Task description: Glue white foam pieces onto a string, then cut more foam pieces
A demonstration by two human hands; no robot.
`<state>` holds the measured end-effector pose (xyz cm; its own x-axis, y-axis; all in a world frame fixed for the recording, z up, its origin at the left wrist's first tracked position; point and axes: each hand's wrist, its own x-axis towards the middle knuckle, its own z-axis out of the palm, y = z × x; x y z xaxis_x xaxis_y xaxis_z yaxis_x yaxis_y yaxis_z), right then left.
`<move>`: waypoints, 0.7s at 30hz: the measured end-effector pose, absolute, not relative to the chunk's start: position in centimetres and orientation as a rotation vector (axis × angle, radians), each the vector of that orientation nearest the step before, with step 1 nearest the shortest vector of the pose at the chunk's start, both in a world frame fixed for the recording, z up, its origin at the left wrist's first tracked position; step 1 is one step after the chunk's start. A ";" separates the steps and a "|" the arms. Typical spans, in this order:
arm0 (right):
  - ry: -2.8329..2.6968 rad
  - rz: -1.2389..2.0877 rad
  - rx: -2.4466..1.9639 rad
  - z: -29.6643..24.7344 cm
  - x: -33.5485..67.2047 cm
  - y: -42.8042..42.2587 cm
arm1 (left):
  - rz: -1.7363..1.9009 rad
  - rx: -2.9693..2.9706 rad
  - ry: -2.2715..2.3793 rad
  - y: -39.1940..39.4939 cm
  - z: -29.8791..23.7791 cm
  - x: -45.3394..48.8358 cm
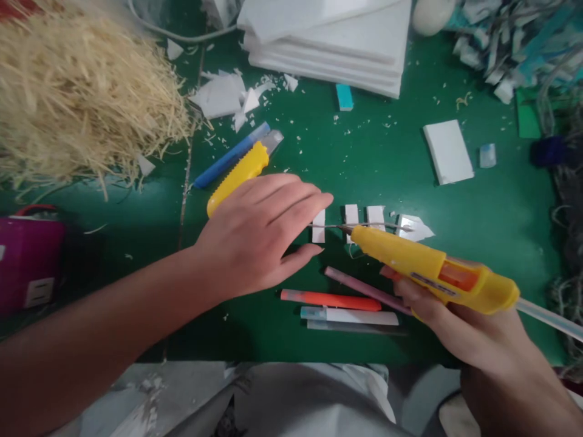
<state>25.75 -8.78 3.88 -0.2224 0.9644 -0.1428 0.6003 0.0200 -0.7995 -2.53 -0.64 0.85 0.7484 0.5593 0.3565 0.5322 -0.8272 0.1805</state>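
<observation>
My right hand (460,321) grips a yellow hot glue gun (428,267), its nozzle pointing left at a row of small white foam pieces (351,215) on the green table (364,152). A thin stick (328,226) lies across those pieces, under the nozzle tip. My left hand (259,233) hovers flat just left of them, fingers stretched out and together, fingertips next to the leftmost white piece (319,226); it holds nothing that I can see. A yellow utility knife (239,173) lies behind the left hand.
A pile of straw (77,97) fills the far left. A blue cutter (230,156), stacked white foam boards (337,42), a white foam block (449,152), paper scraps (223,94), coloured strips (346,303) near the front edge, a purple box (27,255) at left, tangled scraps (514,42) at far right.
</observation>
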 end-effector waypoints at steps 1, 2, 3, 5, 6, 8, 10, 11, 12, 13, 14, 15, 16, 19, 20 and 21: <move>-1.854 1.086 -1.588 4.0 25.6 -8.6 | 0.610 2.848 0.918 -0.5 0.6 -2.5; -1.845 1.088 -1.581 4.1 25.4 -8.5 | 0.608 2.829 0.932 -0.4 0.3 -2.4; -1.829 1.090 -1.582 4.2 25.3 -8.3 | 0.613 2.815 0.939 -0.3 0.0 -2.4; -1.831 1.114 -1.572 4.3 25.1 -8.1 | 0.613 2.809 0.920 -0.4 -0.3 -2.2; -1.850 1.119 -1.562 4.3 25.1 -8.0 | 0.617 2.813 0.904 -0.4 -0.3 -2.1; -1.912 1.114 -1.528 4.2 25.0 -7.9 | 0.631 2.817 0.878 -0.5 -0.2 -2.1; -1.957 1.115 -1.507 4.2 24.8 -7.9 | 0.634 2.809 0.867 -0.4 0.1 -2.3; -1.939 1.116 -1.518 4.1 24.7 -8.0 | 0.627 2.801 0.870 -0.3 0.2 -2.5; -1.896 1.131 -1.529 4.1 24.4 -8.1 | 0.612 2.793 0.878 -0.2 0.3 -2.6; -1.806 1.141 -1.558 4.0 24.1 -8.3 | 0.597 2.787 0.891 -0.1 0.4 -2.8; -1.710 1.150 -1.587 3.9 23.9 -8.5 | 0.597 2.783 0.906 0.1 0.4 -3.0; -1.633 1.166 -1.605 3.8 23.7 -8.7 | 0.595 2.785 0.916 0.2 0.4 -3.1; -1.604 1.186 -1.603 3.7 23.5 -8.8 | 0.596 2.792 0.916 0.3 0.3 -3.2; -1.694 1.204 -1.553 3.4 23.6 -8.7 | 0.602 2.826 0.875 0.4 0.0 -3.2; -1.731 1.182 -1.542 3.4 23.7 -8.6 | 0.609 2.835 0.860 0.4 -0.1 -3.2; -1.768 1.161 -1.534 3.4 23.9 -8.4 | 0.618 2.842 0.847 0.4 -0.2 -3.2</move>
<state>23.86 -8.42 3.44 -0.2212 0.9644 -0.1447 0.5163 -0.0101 -0.8564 -3.20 0.41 -0.18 0.7609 0.5460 0.3506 0.5004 -0.8378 0.2185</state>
